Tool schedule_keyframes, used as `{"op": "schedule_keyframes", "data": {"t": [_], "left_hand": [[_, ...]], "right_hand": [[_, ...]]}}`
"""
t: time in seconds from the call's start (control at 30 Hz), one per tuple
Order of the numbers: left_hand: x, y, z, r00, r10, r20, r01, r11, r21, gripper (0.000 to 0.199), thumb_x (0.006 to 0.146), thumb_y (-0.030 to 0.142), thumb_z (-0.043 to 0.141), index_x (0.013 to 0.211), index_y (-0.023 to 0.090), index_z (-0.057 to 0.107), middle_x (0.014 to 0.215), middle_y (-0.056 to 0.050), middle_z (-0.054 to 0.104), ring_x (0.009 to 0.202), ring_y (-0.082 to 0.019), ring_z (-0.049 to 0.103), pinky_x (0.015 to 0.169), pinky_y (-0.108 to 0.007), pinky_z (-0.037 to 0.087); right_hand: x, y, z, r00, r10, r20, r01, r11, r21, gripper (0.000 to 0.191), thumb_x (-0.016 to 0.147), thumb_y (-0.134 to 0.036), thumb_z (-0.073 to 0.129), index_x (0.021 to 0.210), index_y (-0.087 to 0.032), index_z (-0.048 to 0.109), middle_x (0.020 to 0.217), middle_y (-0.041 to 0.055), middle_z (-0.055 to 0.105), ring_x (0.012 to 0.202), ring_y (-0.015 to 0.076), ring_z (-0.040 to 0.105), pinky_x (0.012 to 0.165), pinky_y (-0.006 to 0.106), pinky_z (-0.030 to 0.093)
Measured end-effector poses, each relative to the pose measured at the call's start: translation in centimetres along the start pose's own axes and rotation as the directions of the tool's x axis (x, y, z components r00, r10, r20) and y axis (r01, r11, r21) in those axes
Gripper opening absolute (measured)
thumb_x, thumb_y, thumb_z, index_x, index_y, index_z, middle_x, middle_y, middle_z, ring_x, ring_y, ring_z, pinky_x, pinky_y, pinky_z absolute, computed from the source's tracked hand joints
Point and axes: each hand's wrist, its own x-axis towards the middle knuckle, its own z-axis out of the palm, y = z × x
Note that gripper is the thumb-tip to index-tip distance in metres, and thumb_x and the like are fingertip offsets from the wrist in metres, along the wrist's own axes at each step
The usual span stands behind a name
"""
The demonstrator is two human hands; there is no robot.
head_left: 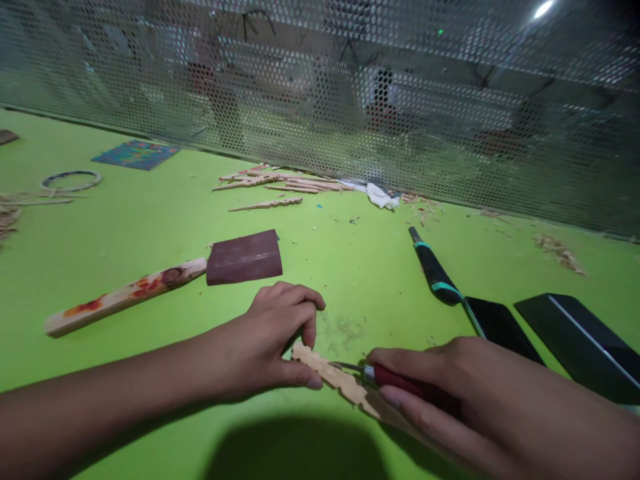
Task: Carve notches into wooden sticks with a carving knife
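Green desk [150, 223]: left grip [280, 327] pinches a wooden strip [351, 388] slanting toward right grip [467, 390], which clasps a red-handled tool [397, 380].

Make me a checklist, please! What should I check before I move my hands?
1. Left hand grips the wood: ok, thumb and finger pinch its end.
2. Right hand holds the tool: ok, around its red handle.
3. Blade well away from your left thumb: not ok, they look close.
4. Blade sharp: cannot tell.
5. Sandpaper out of the way: ok, it lies beyond your left hand.
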Motion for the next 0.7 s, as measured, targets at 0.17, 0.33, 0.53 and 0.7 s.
{"op": "schedule_keyframes", "data": {"t": [0.17, 0.33, 0.53, 0.7], "left_hand": [[0.1, 0.0, 0.0, 1.0, -0.003, -0.009, 0.003, 1.0, -0.023, 0.036, 0.083, 0.044, 0.086, 0.089, 0.022, 0.059, 0.135, -0.009, 0.059, 0.129, -0.033, 0.045, 0.106, -0.046, 0.035], [0.1, 0.0, 0.0, 1.0, 0.012, -0.02, -0.012, 1.0, -0.023, 0.038, 0.081, 0.045, 0.088, 0.088, 0.022, 0.059, 0.135, -0.01, 0.06, 0.129, -0.034, 0.046, 0.106, -0.046, 0.035], [0.1, 0.0, 0.0, 0.999, 0.037, -0.016, -0.037, 0.999, 0.007, 0.031, 0.083, 0.045, 0.086, 0.094, 0.023, 0.066, 0.134, -0.008, 0.06, 0.13, -0.033, 0.047, 0.108, -0.045, 0.034], [-0.1, -0.1, 0.1, 0.999, 0.033, -0.004, -0.033, 0.999, 0.016, 0.025, 0.087, 0.044, 0.082, 0.097, 0.025, 0.069, 0.137, -0.008, 0.057, 0.133, -0.033, 0.044, 0.109, -0.046, 0.034]], "right_hand": [[0.6, -1.2, -1.5, 0.995, 0.033, 0.099, -0.027, 0.997, -0.069, 0.027, 0.104, -0.039, 0.051, 0.092, -0.03, 0.073, 0.063, -0.003, 0.068, 0.046, 0.0129, 0.052, 0.046, 0.03, 0.028], [1.2, -1.8, -2.4, 0.996, 0.034, 0.083, -0.026, 0.995, -0.102, 0.023, 0.1, -0.034, 0.056, 0.091, -0.033, 0.077, 0.061, -0.0048, 0.069, 0.044, 0.0125, 0.053, 0.043, 0.03, 0.024], [1.0, -1.9, -1.9, 0.996, 0.039, 0.078, -0.032, 0.996, -0.087, 0.029, 0.103, -0.039, 0.052, 0.087, -0.031, 0.074, 0.06, -0.0033, 0.067, 0.044, 0.013, 0.052, 0.044, 0.03, 0.024], [0.0, -1.5, -0.2, 0.994, 0.077, 0.077, -0.07, 0.994, -0.087, 0.037, 0.108, -0.044, 0.038, 0.097, -0.031, 0.071, 0.065, -0.0013, 0.067, 0.048, 0.0156, 0.056, 0.048, 0.032, 0.026]]}}
